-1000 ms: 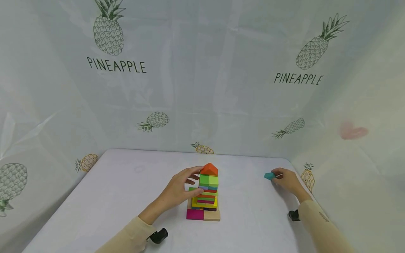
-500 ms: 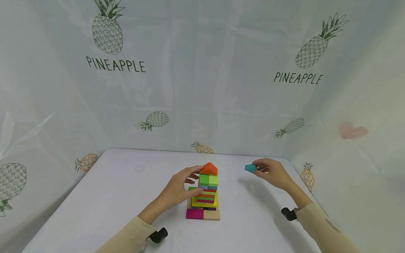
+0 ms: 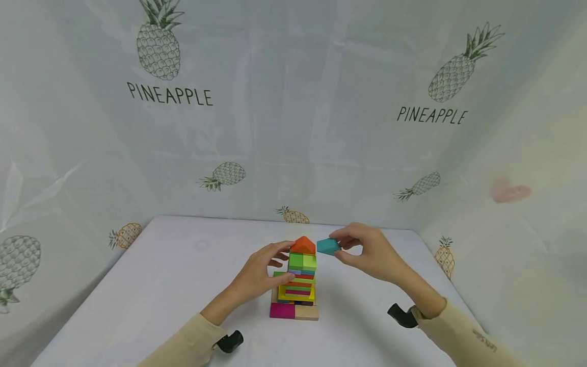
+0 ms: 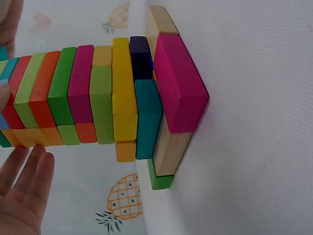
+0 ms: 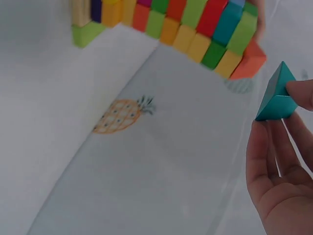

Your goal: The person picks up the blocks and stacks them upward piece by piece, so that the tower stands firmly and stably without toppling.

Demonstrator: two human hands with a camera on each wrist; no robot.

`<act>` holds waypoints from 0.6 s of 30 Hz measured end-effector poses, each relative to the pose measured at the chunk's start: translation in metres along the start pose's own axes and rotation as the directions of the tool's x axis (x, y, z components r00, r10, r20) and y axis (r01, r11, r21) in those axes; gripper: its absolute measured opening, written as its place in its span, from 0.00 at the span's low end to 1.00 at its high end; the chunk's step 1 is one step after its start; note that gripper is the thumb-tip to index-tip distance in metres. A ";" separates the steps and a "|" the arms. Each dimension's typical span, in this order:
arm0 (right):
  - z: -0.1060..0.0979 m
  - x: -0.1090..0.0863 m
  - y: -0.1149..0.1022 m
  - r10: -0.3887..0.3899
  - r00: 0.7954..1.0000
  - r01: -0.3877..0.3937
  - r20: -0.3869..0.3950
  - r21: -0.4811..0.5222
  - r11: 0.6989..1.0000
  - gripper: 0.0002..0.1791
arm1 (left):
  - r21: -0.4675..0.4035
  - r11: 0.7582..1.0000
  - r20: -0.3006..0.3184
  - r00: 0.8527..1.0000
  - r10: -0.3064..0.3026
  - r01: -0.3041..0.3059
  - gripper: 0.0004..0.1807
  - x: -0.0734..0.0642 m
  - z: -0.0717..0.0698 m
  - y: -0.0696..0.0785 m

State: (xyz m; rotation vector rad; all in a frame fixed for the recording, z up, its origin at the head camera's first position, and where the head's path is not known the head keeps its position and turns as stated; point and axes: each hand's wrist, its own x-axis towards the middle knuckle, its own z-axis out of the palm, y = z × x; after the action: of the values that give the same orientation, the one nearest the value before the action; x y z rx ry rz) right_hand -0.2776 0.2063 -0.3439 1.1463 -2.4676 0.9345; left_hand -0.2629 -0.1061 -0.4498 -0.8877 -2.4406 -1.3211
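A tower of coloured wooden blocks [image 3: 301,285] stands on the table, topped by an orange triangular block [image 3: 303,245]. My left hand [image 3: 259,272] rests at its left side, fingers spread, thumb on the front, index fingertip by the orange block. In the left wrist view, other fingertips [image 4: 46,161] lie at the tower's side; whether they touch is unclear. My right hand [image 3: 369,252] pinches a teal triangular block [image 3: 328,246] between thumb and fingers, just right of the orange one and apart from it. The right wrist view shows this teal block [image 5: 279,95] off the tower's top end.
The tower's base has a magenta block [image 3: 282,311] and a plain wood block [image 3: 307,312] at the front. A white cover lies over the table [image 3: 183,285]. Behind it hangs a pineapple-print sheet [image 3: 293,127]. Each wrist wears a black camera [image 3: 402,315].
My right hand has carried the teal block leftward from the table's right side, up to the tower's top. The left hand and the tower have stayed put.
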 end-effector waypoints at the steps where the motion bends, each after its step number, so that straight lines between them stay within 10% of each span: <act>1: 0.001 0.002 -0.004 -0.007 1.000 0.007 0.005 0.002 1.000 0.21 | -0.001 1.000 0.002 1.000 -0.001 0.001 0.42 0.000 0.000 0.000; 18: 0.035 0.015 -0.028 -0.039 0.997 0.037 0.067 0.033 0.999 0.19 | -0.010 1.000 0.007 1.000 0.011 -0.011 0.42 0.000 -0.001 0.000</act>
State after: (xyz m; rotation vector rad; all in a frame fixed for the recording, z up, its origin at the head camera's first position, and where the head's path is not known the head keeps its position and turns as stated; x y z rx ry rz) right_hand -0.2654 0.1615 -0.3512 1.2504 -2.4835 0.9421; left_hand -0.2627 -0.1071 -0.4492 -0.9077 -2.4330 -1.3297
